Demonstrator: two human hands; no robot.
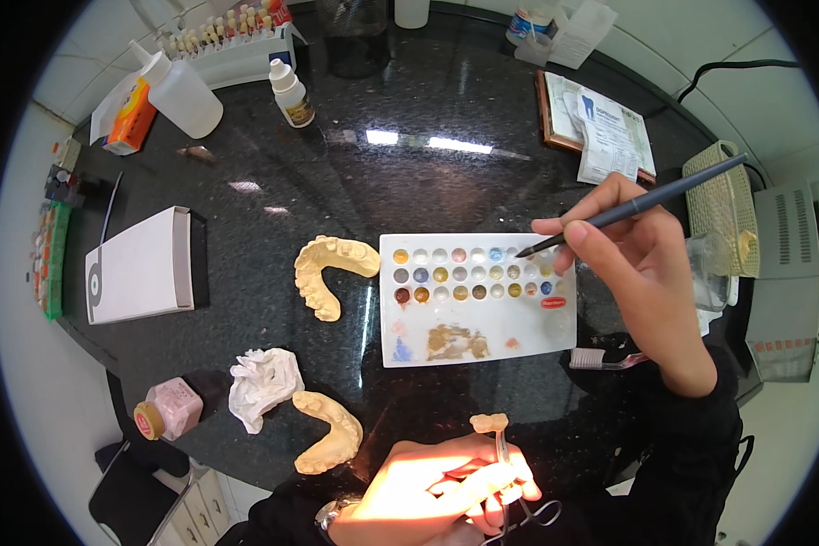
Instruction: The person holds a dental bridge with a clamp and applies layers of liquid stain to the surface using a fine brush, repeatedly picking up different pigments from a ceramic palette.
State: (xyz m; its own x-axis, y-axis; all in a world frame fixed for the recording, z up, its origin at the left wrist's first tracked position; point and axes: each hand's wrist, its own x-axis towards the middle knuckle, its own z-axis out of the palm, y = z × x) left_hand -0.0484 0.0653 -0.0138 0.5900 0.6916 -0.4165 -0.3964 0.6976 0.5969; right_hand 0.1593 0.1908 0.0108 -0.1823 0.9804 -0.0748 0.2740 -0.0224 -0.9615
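Note:
My right hand [637,255] pinches a dark-handled fine brush [669,189]. Its tip hovers over or touches the top row of wells, toward the right end, on a white palette [519,337]; I cannot tell which. The wells hold coloured pastes, and brown, blue and pink smears mark the lower part. In the lower middle, under a bright light, my left hand [437,491] is closed on metal locking forceps [503,446] with ring handles. A small tooth-coloured dental piece [490,422] is clamped in the forceps' tip.
Left of the palette lie two plaster dental casts [311,278], one nearer me, and a crumpled tissue [262,387]. A toothbrush [601,358] rests at the palette's lower right. Around them are a white box [141,266], a pink-filled jar [175,408], a dropper bottle [290,94] and a squeeze bottle [182,96].

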